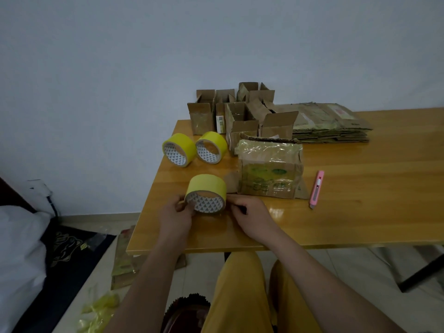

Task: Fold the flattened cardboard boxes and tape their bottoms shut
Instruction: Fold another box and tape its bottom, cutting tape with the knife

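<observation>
Yellow tape roll (pixel 206 193) gripped by left hand (pixel 175 216), right hand (pixel 249 216) fingers pinching its edge (prob. tape end), taped box (pixel 270 169) beside.

Yellow tape roll (pixel 206 193) on edge; taped box (pixel 270 168) behind.

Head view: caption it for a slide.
Both hands hold a yellow tape roll beside a taped box.

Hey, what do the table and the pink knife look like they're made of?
Table: probably varnished wood, with orange-brown plank lines and glossy reflections. Pink knife: likely a plastic casing, uniformly coloured with a smooth sheen; the blade isn't visible.
</observation>
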The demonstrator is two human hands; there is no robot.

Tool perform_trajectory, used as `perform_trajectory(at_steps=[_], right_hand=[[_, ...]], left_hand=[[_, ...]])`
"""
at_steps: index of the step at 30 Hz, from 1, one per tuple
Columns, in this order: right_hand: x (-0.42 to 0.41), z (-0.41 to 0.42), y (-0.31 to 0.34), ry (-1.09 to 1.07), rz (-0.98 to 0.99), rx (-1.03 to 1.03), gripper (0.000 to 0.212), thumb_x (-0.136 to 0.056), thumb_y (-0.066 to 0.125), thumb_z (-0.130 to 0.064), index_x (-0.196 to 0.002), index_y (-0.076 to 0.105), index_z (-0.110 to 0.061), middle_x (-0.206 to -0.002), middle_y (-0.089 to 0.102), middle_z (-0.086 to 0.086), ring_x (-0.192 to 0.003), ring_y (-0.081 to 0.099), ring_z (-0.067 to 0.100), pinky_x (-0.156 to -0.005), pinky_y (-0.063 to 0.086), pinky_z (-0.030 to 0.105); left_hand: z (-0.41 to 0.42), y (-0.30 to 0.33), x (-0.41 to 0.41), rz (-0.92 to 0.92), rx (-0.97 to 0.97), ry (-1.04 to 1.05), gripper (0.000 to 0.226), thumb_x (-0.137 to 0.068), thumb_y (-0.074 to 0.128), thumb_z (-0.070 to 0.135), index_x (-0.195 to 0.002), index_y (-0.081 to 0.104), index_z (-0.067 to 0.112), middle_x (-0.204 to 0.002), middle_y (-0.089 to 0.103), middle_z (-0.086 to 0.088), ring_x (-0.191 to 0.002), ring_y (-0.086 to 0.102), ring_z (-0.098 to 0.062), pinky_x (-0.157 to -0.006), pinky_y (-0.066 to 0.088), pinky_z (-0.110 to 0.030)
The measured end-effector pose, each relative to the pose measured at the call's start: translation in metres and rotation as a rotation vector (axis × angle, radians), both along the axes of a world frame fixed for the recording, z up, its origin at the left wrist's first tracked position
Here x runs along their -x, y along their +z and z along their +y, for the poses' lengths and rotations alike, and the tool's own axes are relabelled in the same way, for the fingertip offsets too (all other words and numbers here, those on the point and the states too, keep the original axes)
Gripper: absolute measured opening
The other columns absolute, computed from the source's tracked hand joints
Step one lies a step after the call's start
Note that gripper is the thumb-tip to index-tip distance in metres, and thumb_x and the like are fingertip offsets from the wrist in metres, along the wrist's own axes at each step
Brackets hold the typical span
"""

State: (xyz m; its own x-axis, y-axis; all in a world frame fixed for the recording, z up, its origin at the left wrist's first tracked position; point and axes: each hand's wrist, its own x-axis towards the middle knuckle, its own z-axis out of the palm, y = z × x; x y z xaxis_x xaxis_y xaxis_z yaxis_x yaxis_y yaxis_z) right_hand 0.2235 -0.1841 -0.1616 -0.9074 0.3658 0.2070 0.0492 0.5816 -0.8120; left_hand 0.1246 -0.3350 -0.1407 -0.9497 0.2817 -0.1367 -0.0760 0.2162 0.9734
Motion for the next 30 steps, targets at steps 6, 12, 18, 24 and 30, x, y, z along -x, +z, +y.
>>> perform_trajectory(at_steps=[6,12,18,24,30], right_hand=[[-0.003,-0.002,-0.001,0.013,0.005,0.051,0.036,-0.098,0.049,-0.006,-0.128,0.065,-0.017,-0.128,0.065,-0.008,-0.120,0.056,0.002,-0.102,0.045,0.021],[0.000,-0.002,0.003,0.017,-0.039,0.110,0.037,-0.101,0.048,-0.012,-0.135,0.058,-0.022,-0.132,0.054,-0.019,-0.121,0.044,-0.008,-0.096,0.036,0.005],[-0.002,-0.001,0.004,0.016,-0.069,0.120,0.037,-0.102,0.044,-0.014,-0.133,0.060,-0.027,-0.124,0.065,-0.017,-0.115,0.059,0.006,-0.097,0.051,0.036],[-0.005,-0.003,0.005,0.049,-0.073,0.088,0.040,-0.101,0.043,-0.016,-0.133,0.059,-0.034,-0.129,0.061,-0.021,-0.119,0.056,0.002,-0.101,0.049,0.038],[-0.003,-0.004,0.007,0.025,-0.065,0.050,0.040,-0.101,0.046,-0.015,-0.136,0.054,-0.033,-0.130,0.062,-0.010,-0.119,0.055,0.008,-0.101,0.047,0.033]], left_hand=[[0.012,0.001,-0.008,-0.126,-0.197,0.142,0.035,-0.102,0.047,0.022,-0.133,0.053,0.007,-0.125,0.059,-0.007,-0.111,0.060,-0.024,-0.072,0.055,-0.025],[0.006,0.001,-0.004,-0.252,-0.285,0.137,0.030,-0.097,0.056,0.007,-0.126,0.056,-0.001,-0.119,0.062,-0.013,-0.091,0.066,-0.020,-0.073,0.057,-0.029],[0.010,0.001,-0.006,-0.089,-0.191,0.151,0.026,-0.102,0.046,0.020,-0.123,0.055,0.006,-0.116,0.061,-0.010,-0.096,0.064,-0.022,-0.064,0.054,-0.023],[0.013,0.007,-0.005,-0.113,-0.177,0.114,0.040,-0.105,0.037,0.029,-0.143,0.038,0.016,-0.120,0.054,-0.007,-0.086,0.067,-0.023,-0.057,0.053,-0.024],[0.013,0.006,-0.006,-0.194,-0.276,0.157,0.038,-0.105,0.038,0.028,-0.140,0.039,0.015,-0.118,0.057,-0.013,-0.079,0.068,-0.026,-0.056,0.055,-0.027]])
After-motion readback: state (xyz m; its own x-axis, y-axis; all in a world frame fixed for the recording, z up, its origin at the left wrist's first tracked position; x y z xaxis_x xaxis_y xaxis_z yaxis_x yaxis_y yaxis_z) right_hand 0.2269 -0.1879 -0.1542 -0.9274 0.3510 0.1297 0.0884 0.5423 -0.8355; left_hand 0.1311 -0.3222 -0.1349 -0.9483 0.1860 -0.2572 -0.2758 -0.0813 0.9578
